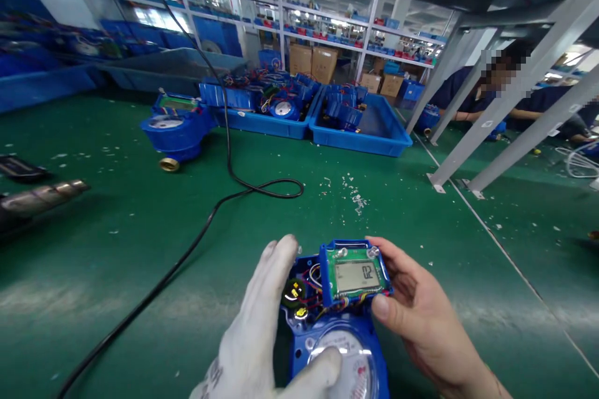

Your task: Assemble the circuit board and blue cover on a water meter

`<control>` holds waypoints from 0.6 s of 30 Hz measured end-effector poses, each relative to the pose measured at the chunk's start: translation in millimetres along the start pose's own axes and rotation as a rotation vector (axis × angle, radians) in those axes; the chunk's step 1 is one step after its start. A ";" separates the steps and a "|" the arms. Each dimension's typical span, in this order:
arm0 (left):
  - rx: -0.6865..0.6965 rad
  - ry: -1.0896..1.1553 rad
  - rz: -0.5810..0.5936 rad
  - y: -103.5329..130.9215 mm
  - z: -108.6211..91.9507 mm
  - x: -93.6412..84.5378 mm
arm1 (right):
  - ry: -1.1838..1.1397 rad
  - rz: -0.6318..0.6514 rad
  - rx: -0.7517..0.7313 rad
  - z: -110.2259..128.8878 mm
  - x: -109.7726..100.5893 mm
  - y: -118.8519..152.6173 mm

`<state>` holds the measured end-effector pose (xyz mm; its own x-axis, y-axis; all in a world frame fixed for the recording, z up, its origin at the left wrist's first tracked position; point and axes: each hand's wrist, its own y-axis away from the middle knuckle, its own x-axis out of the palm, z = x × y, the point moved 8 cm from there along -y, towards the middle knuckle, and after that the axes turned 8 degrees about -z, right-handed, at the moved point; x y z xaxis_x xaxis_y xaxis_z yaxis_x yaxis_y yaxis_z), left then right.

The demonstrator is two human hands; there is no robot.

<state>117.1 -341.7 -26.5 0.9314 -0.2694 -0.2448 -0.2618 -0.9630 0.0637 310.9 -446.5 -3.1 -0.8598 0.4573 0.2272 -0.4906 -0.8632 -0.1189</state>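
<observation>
A blue water meter (334, 349) with a round dial lies at the near edge of the green mat. Its open top shows coloured wires and a green circuit board with a small LCD screen (356, 275). My left hand (262, 336), in a white glove, grips the meter body from the left, thumb across the dial. My right hand (421, 312), bare, holds the LCD module by its right side, thumb at its lower right corner.
A black cable (224, 190) loops across the green mat (116, 230). Another blue meter (175, 128) stands at the back left. Two blue trays (379, 131) of parts sit behind. A metal tool (42, 196) lies at left. Grey frame legs (491, 124) stand right; a seated co-worker (510, 93) is beyond.
</observation>
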 end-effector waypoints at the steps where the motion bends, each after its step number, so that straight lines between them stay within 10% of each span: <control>1: -0.015 -0.003 0.017 0.4 0.6 1.0 | 0.003 -0.004 -0.018 2.9 1.9 -1.9; 10: -0.018 0.084 0.042 -3.1 -17.3 3.3 | 0.437 0.043 -0.365 38.7 25.6 -12.7; 18: -0.056 0.318 -0.100 5.7 -9.8 -6.3 | 0.852 -0.016 -1.256 86.1 73.5 35.5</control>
<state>112.2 -345.5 -15.1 0.9864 -0.1526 0.0614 -0.1586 -0.9812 0.1098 242.5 -461.9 92.5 -0.4607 0.8276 -0.3206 0.0783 -0.3219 -0.9435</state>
